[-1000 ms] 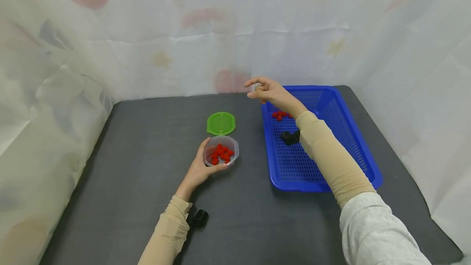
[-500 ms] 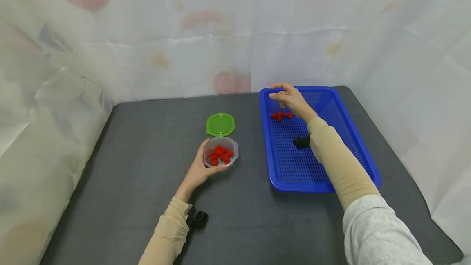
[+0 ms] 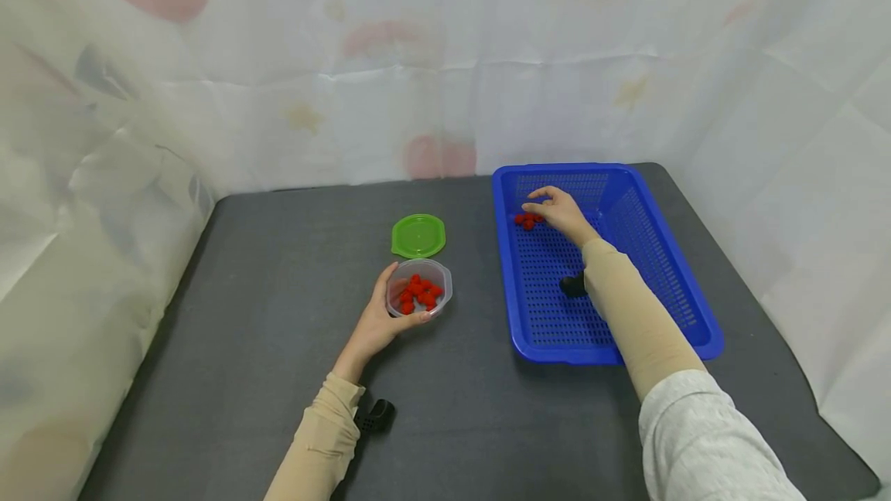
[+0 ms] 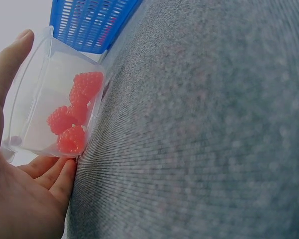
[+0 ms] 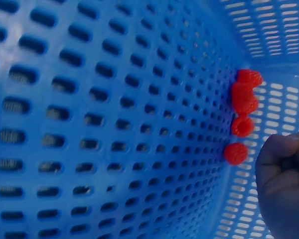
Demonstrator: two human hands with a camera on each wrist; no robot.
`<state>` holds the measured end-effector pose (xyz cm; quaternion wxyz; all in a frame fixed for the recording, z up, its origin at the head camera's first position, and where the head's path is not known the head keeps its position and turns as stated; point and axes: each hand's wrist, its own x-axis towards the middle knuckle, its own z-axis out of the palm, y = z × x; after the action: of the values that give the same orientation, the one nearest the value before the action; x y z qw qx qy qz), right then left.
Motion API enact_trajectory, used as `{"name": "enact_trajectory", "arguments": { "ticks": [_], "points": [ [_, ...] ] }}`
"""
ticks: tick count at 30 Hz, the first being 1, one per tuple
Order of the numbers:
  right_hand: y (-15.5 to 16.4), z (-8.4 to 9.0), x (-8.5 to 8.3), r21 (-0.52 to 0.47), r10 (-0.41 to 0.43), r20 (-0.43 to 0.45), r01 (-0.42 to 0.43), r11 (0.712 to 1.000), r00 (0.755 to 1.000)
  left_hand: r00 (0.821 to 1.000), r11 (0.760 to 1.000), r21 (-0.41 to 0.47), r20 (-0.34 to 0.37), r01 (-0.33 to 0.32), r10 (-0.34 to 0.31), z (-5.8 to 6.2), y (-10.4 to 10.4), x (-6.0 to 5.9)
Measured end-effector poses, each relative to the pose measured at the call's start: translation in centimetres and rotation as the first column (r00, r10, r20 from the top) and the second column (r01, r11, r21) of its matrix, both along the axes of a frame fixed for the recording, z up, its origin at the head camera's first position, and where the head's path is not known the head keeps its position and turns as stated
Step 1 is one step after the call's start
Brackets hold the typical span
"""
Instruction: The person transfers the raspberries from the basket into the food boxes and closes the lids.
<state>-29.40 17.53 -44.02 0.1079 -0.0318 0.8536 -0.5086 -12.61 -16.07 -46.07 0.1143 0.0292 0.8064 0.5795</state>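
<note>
We see the left hand cupping the clear tub of raspberries at centre frame; the right hand, fingers seemingly loosely curled and holding nothing, hovers over raspberries in the blue basket, upper right.

The raspberries are bright red, in a blue basket perforated with rows of slots. More red raspberries fill a clear plastic cup. The lid is lime green, the tabletop dark grey, both sleeves beige.
</note>
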Motion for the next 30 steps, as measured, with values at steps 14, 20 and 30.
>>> {"name": "enact_trajectory", "arguments": {
  "ticks": [14, 20, 30],
  "points": [
    [0.7, -2.0, -0.2, 0.306, 0.055, 0.013, -0.056, 0.951, 0.998, 0.998, 1.000, -0.007, -0.057, -0.024, 0.023, -3.2, -0.7, -0.9],
    [0.6, -2.1, 0.2, 0.394, 0.087, -0.040, -0.064, 0.917, 0.995, 0.998, 0.999, -0.015, -0.055, -0.030, 0.029, -3.3, -0.8, -0.7],
    [0.0, -2.2, 0.4, 0.427, 0.081, -0.039, -0.056, 0.902, 0.996, 0.998, 1.000, -0.004, -0.055, -0.019, 0.019, -3.0, -0.8, -0.8]
  ]
}}
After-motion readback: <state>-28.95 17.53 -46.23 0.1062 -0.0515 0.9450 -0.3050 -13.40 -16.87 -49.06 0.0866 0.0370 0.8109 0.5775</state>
